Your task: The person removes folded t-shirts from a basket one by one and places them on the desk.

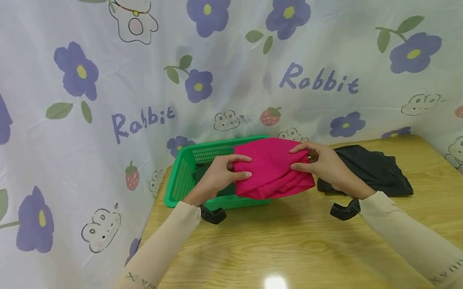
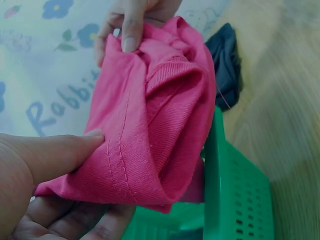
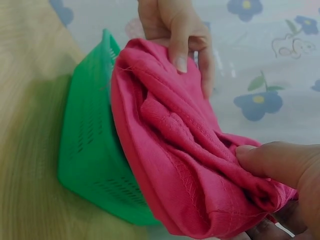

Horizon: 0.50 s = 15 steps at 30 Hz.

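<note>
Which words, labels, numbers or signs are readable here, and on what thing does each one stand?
"Rabbit", left, on the patterned curtain.
"Rabbit", right, on the same curtain.
Lettering on left sleeve and right sleeve: too small to read surely.
Pink cloth, green basket: no text visible.

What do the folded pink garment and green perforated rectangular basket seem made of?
Folded pink garment: probably soft, matt cotton-like knit; ribbing and stitched seams show. Green perforated rectangular basket: likely moulded plastic, low sheen, judging by smooth walls and regular slots.
</note>
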Each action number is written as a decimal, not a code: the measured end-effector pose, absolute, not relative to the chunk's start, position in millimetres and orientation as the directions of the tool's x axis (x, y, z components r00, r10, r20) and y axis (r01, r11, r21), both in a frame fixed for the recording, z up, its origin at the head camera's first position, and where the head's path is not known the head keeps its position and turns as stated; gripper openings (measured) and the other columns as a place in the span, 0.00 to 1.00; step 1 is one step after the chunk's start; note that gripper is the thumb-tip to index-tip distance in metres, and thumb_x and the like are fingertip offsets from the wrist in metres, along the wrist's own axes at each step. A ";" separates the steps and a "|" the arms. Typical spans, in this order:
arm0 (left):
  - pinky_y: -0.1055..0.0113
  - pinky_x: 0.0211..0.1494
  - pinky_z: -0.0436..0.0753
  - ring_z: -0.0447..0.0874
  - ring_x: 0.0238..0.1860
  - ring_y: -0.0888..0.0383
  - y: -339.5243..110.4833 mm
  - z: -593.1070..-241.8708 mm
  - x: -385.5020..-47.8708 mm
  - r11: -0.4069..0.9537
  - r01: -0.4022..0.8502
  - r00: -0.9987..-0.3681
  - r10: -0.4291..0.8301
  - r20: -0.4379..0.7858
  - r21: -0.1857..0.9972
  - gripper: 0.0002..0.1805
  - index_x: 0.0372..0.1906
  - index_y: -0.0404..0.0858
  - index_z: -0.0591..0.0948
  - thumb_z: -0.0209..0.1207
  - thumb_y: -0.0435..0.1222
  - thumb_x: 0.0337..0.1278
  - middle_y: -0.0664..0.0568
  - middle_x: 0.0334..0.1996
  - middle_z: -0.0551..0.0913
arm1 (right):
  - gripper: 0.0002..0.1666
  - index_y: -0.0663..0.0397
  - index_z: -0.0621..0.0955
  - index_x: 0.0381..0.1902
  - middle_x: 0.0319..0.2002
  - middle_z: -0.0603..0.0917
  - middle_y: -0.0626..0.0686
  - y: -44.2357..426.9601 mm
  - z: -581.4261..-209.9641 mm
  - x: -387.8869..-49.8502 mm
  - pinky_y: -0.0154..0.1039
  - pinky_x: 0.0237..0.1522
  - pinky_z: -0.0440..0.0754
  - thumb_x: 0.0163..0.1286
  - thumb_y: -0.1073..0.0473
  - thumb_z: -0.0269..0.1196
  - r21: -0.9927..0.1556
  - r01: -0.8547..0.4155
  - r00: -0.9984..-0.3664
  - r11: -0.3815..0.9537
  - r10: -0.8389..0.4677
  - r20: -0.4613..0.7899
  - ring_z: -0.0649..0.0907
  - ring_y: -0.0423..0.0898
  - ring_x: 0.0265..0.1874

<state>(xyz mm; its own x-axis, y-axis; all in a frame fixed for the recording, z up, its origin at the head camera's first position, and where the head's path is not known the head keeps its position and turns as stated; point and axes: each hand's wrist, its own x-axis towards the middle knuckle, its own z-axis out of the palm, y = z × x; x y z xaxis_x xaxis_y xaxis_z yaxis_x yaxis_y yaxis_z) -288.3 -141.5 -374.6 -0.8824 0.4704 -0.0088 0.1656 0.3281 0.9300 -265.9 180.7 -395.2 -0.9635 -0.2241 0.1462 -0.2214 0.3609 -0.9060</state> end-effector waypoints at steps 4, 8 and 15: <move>0.51 0.49 0.86 0.88 0.43 0.50 -131.3 -372.5 -283.6 0.333 0.197 -0.871 0.491 0.009 0.922 0.22 0.63 0.44 0.83 0.69 0.35 0.65 0.46 0.42 0.88 | 0.28 0.44 0.82 0.60 0.49 0.85 0.53 191.7 -397.0 -259.0 0.42 0.31 0.78 0.64 0.49 0.76 -0.895 -0.243 -0.962 0.374 -0.213 0.172 0.83 0.51 0.41; 0.52 0.47 0.86 0.87 0.39 0.51 -121.3 -372.7 -279.1 0.359 0.229 -0.869 0.495 0.023 0.905 0.22 0.62 0.45 0.83 0.70 0.36 0.64 0.46 0.38 0.88 | 0.28 0.43 0.83 0.59 0.54 0.84 0.51 202.9 -398.2 -250.8 0.39 0.33 0.81 0.63 0.47 0.76 -0.878 -0.270 -0.958 0.395 -0.199 0.205 0.85 0.50 0.45; 0.64 0.40 0.84 0.86 0.38 0.52 -102.5 -374.4 -273.0 0.336 0.242 -0.854 0.519 0.035 0.910 0.23 0.62 0.45 0.84 0.71 0.35 0.62 0.46 0.37 0.88 | 0.29 0.41 0.83 0.60 0.59 0.82 0.51 222.4 -401.2 -236.2 0.38 0.39 0.84 0.63 0.44 0.76 -0.866 -0.258 -0.964 0.429 -0.170 0.203 0.85 0.51 0.50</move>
